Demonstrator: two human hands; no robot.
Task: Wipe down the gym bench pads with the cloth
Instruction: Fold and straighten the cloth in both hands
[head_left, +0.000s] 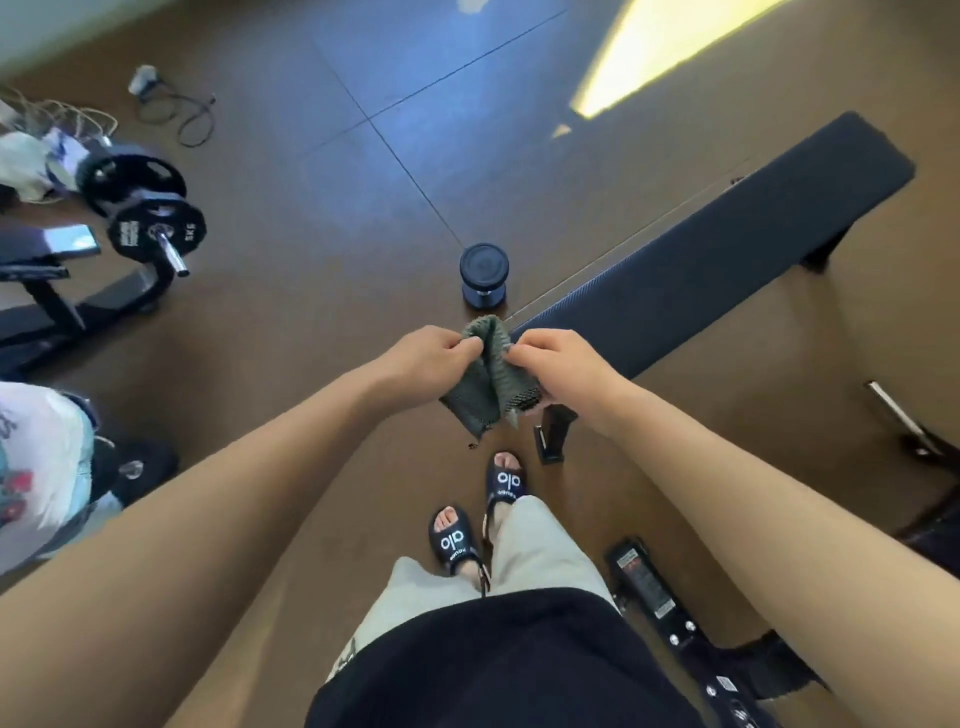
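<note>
- Dark green mesh cloth (491, 376) held up in the air, bunched at its top edge, lower part hanging loose toward the floor.
- Left hand (431, 353) pinches the cloth's upper left edge, fingers curled onto the fabric.
- Right hand (558, 364) pinches the upper right edge the same way; both hands close together, cloth folded between them.
- Cloth is at the near end of the bench pad (711, 249), above the floor, not touching the pad.
- Bench pad: dark navy, long and flat, running from just right of the hands to far right.
- Dumbbell (484, 276) stands on end on the brown floor (311, 312), just left of the pad, beyond the hands.
- Below the hands: two feet in black slides (480, 519), beige trousers.
- Far left: barbell with black plates (150, 218) on a low rack; cable (192, 111) lies on the floor behind it.
</note>
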